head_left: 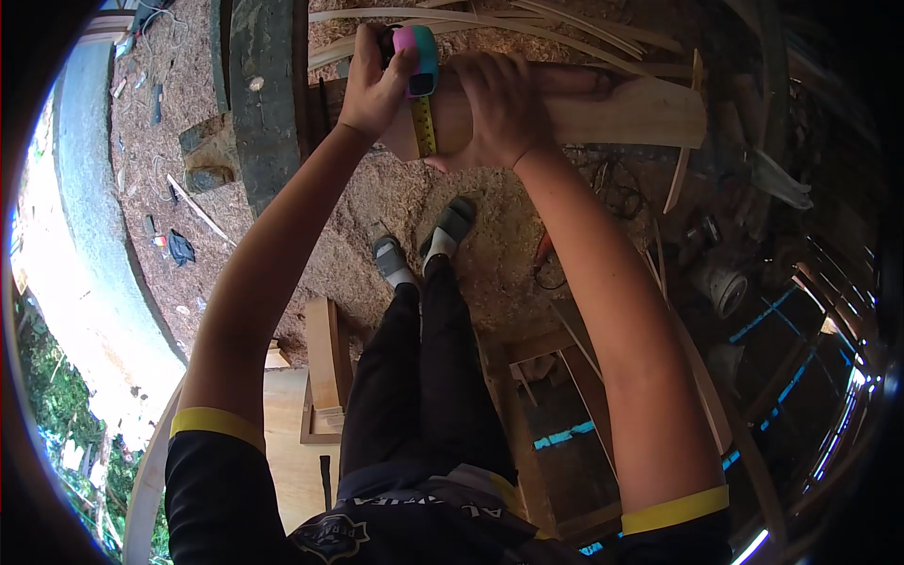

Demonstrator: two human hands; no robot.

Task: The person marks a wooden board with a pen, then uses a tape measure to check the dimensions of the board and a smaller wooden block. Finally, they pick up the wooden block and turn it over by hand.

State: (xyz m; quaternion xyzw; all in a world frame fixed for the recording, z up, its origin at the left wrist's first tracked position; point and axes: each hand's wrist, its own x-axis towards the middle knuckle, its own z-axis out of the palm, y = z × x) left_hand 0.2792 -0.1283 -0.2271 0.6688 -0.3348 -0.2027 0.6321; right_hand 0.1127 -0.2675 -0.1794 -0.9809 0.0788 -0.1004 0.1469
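Note:
My left hand [374, 89] is wrapped round a pink and teal tape measure [415, 55] at the top centre. A short length of yellow tape blade [424, 127] runs from the case across a pale wooden board [612, 111] to its near edge. My right hand [494, 108] lies on the board just right of the blade, fingers over its face and thumb at the near edge beside the blade's end. The board extends to the right, with a cut end.
A dark, worn beam [266, 104] stands left of the board. Thin wood strips [574, 33] lie beyond it. Sawdust [344, 254] covers the ground round my feet. Wooden pieces [322, 353] are by my legs at lower left, and a white bucket [725, 287] is at right.

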